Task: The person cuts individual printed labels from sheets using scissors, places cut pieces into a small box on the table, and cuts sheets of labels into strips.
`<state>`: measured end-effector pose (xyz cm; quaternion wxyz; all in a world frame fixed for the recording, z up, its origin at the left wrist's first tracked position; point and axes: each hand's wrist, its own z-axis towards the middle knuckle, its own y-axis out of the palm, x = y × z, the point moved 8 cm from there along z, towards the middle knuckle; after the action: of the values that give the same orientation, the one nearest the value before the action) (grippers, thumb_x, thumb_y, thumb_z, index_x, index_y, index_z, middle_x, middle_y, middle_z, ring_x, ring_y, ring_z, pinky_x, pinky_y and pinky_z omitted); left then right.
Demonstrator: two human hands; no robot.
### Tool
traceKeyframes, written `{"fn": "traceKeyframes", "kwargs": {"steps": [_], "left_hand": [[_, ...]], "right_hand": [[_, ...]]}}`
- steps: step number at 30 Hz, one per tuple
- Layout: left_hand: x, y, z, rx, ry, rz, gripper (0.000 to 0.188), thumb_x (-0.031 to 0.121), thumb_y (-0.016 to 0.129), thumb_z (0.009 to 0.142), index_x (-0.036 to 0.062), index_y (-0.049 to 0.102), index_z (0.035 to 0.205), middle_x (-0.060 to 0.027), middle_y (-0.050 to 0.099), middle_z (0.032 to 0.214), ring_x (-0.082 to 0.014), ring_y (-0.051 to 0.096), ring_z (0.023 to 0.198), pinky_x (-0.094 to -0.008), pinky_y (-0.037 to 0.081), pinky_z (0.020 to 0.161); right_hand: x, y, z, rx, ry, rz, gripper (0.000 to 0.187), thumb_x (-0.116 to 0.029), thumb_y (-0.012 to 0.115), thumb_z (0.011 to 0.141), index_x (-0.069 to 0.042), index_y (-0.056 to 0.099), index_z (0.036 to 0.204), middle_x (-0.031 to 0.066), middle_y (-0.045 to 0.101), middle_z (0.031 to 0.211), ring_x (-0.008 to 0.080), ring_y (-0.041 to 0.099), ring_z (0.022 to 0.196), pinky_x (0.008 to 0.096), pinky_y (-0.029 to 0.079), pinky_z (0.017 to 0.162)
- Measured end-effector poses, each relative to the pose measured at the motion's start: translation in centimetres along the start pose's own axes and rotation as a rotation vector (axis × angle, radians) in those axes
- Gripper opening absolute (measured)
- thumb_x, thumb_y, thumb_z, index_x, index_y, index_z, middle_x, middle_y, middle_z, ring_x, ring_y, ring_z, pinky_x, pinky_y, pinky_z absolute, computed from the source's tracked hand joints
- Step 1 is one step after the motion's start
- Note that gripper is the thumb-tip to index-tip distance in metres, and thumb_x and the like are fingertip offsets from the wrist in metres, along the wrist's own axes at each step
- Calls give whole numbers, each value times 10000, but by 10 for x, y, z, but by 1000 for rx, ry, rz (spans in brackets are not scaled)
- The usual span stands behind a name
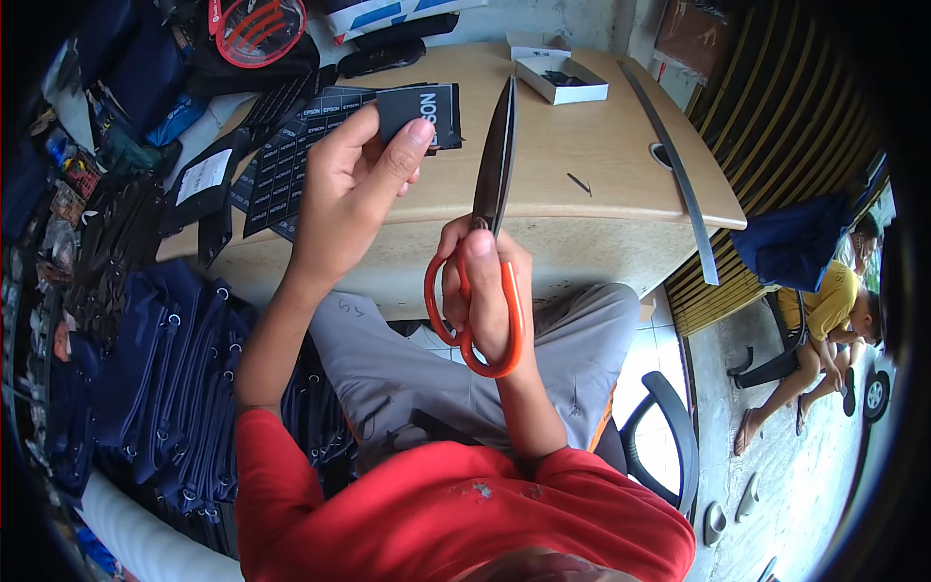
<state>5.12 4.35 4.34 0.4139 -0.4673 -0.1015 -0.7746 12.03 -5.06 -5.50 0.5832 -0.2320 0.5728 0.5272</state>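
My left hand (351,189) pinches a small black label (398,109) with white print between thumb and fingers, above the wooden table (572,150). It seems to be more than one piece, as a second dark edge shows behind it. My right hand (490,296) is wrapped round the orange handles of a pair of scissors (497,145). Their dark blades point away from me, look closed or nearly so, and stand just right of the label, apart from it. Beneath and left of my left hand lie black sheets (291,179) printed with rows of the same label.
A white open box (577,89) with dark pieces stands at the table's back. A long metal strip (679,165) lies along the right edge, near a dark scrap (580,182). Navy bags (160,378) are stacked at left. A person in yellow (827,303) sits far right.
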Motion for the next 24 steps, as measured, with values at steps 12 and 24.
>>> {"fn": "traceKeyframes", "kwargs": {"steps": [12,24], "left_hand": [[7,2,2,123,150,-19,173,205,595,966,35,625,969,18,573,775,-19,483,655,-176,388,575],[6,2,1,71,224,172,166,142,620,938,-20,641,970,3,593,724,-32,502,618,-205,426,537]], "right_hand": [[-2,7,0,-65,-228,-153,646,-665,397,934,-33,471,822,41,422,576,154,442,512,321,369,497],[-9,5,1,-46,-272,-290,482,-459,510,960,-6,474,796,111,471,587,219,474,516,355,388,522]]}}
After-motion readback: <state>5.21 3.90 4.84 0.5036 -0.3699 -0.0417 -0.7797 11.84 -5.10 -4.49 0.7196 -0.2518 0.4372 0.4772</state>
